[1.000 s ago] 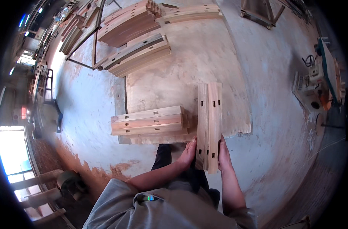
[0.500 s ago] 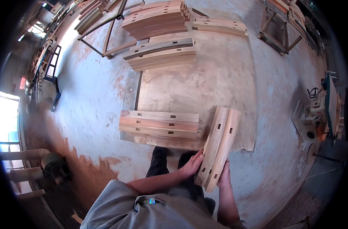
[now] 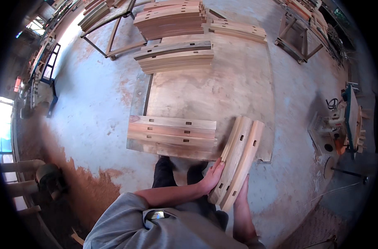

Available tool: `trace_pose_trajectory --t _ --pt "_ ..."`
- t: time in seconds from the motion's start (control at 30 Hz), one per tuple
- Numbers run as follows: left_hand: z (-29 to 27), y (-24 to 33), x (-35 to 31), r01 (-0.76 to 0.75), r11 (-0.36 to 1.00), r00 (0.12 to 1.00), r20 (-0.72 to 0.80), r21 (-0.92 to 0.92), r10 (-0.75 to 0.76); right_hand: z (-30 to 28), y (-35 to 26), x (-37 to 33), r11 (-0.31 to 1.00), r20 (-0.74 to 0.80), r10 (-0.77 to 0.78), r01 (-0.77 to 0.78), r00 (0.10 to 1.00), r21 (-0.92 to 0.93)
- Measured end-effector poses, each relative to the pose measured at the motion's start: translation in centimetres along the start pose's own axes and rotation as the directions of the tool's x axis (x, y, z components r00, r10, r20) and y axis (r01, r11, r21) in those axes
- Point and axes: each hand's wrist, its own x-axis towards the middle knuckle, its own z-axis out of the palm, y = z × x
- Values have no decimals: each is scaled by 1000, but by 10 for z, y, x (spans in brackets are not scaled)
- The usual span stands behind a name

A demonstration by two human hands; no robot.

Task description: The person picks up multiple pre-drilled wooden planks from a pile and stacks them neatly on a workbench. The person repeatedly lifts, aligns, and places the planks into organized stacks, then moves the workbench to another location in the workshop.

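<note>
Slanting more than 1 second ago, 2 slotted wood pieces [image 3: 231, 159] reach across the near edge of the plywood panel [image 3: 205, 93], gripped between the fingers of the left hand [image 3: 212, 178] and right hand [image 3: 242, 193], now askew to the boards [image 3: 168, 130] on the panel's near left.

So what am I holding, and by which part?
Slotted wooden bars, side by side, held by their outer long sides toward the near end: left fingers on one side, right fingers on the other.
</note>
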Motion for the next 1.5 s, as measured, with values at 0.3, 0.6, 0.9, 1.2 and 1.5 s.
trace_pose_trajectory --t 0.3,0.6,0.9,1.2,1.5 --pt "-42 136 -76 -196 940 976 147 280 160 123 -4 -69 972 -215 -234 229 948 -46" --pt "-281 234 -170 -291 905 956 125 310 264 335 145 -91 965 -36 -256 258 966 51" --pt "-497 296 -234 -208 945 970 68 -251 232 536 275 -66 988 88 23 -9 996 -152" --pt "-621 356 -254 -38 918 987 126 -394 95 643 346 -30 975 160 140 -109 977 -193" --pt "-821 410 -192 -160 952 987 -37 -260 156 826 427 24 992 172 37 -16 984 -124"
